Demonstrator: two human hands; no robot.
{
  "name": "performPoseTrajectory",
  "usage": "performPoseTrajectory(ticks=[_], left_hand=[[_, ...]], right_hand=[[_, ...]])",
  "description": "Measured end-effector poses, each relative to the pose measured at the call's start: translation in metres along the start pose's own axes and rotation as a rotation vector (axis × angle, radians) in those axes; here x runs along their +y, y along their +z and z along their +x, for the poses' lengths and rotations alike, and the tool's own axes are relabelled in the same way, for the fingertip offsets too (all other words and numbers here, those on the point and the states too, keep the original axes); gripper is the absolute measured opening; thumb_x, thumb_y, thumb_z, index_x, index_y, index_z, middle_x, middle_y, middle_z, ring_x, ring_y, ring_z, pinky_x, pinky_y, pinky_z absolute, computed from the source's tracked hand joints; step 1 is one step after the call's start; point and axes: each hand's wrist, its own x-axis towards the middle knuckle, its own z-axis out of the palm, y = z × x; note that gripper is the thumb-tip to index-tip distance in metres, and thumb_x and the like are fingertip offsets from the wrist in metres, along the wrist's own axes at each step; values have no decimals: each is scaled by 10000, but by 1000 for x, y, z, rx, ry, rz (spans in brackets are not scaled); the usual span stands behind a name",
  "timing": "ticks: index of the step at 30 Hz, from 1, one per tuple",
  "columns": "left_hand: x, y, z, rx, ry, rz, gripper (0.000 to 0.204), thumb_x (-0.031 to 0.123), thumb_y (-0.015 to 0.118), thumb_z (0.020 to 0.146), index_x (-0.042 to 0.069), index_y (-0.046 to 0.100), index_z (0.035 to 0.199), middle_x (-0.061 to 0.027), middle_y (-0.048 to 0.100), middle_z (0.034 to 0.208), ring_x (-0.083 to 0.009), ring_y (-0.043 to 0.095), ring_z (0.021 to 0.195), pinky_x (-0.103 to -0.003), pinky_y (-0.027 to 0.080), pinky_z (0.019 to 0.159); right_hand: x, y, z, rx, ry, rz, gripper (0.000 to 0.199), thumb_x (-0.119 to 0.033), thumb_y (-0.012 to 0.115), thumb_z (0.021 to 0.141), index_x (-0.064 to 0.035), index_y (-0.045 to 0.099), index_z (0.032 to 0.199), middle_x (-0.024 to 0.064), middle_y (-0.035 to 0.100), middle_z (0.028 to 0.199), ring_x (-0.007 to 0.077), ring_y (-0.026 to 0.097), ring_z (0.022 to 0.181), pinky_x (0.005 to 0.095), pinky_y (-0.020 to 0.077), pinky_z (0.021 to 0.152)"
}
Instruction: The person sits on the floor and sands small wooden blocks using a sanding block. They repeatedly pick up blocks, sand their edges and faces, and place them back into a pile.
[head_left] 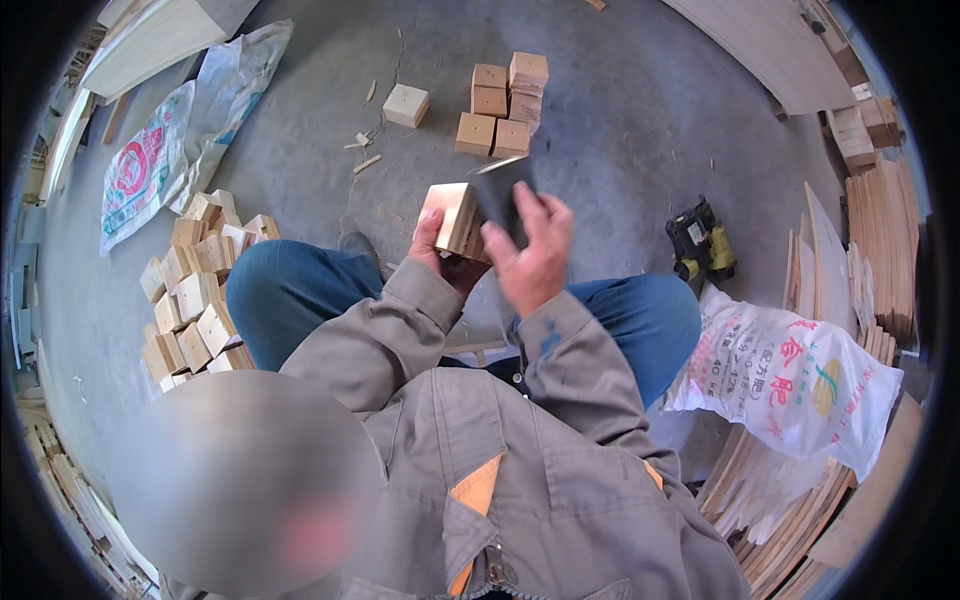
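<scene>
Concrete floor (620, 150) fills the middle of the view, grey and mostly bare between the knees and the far wall, with a few wood chips (362, 150) scattered on it. Curved plywood strips (880, 240) stack along the right edge, and long boards (160, 40) lean at the upper left, so the free room is a wide lane straight ahead. A printed white sack (790, 375) lies just beside the right knee, another sack (150, 160) is spread flat at the left. A heap of pale wooden blocks (195, 300) crowds the left thigh. Further out, a small stack of blocks (505, 100) stands apart from a single block (405, 105). A yellow and black nail gun (702, 245) sits on the floor near the right knee.

Above the lap, the left hand (440, 255) has its fingers closed around a wooden block (452, 215), held up with one face toward the camera. The right hand (535, 255), blurred, grips a dark flat piece (500, 190) pressed against that block's right edge.
</scene>
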Motion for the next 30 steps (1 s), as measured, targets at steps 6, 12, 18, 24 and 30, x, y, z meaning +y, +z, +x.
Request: performPoseTrajectory(ticks=[6, 12, 18, 24, 30], left_hand=[[4, -10, 5, -59, -29, -8, 649, 563, 598, 964, 127, 552, 1443, -131, 638, 1386, -343, 626, 1253, -542, 512, 1079], [33, -44, 45, -462, -130, -42, 643, 580, 546, 979, 127, 573, 1434, -143, 643, 1377, -357, 628, 1249, -537, 515, 1080], [12, -31, 9, -115, -208, 49, 702, 514, 701, 895, 150, 531, 1470, -102, 638, 1377, -330, 614, 1253, -514, 499, 1071], [18, -17, 3, -127, -153, 245, 880, 456, 835, 773, 200, 441, 1516, -83, 592, 1393, -307, 583, 1258, -496, 485, 1073], [23, -23, 10, -109, -62, 249, 813, 448, 797, 832, 134, 471, 1506, -127, 619, 1387, -323, 608, 1259, -511, 482, 1096]], right_hand=[[2, 1, -8, -20, 36, -40, 656, -243, 851, 788, -56, 630, 1376, 246, 535, 1309, 410, 540, 1187, 483, 467, 1016], [-31, -1, -18, -154, -224, 28, 659, -235, 872, 780, -92, 637, 1378, 230, 519, 1344, 396, 551, 1183, 473, 468, 1031], [40, -8, 23, 18, 265, 7, 615, -230, 826, 822, -51, 637, 1379, 225, 569, 1294, 369, 568, 1173, 463, 467, 1043], [35, -44, 29, 95, 632, 699, 538, -162, 774, 909, 35, 607, 1381, 154, 664, 1264, 209, 641, 1115, 346, 513, 986], [16, -52, 2, -210, 294, 389, 538, -215, 819, 838, 0, 672, 1309, 184, 668, 1234, 295, 633, 1161, 381, 492, 1031]])
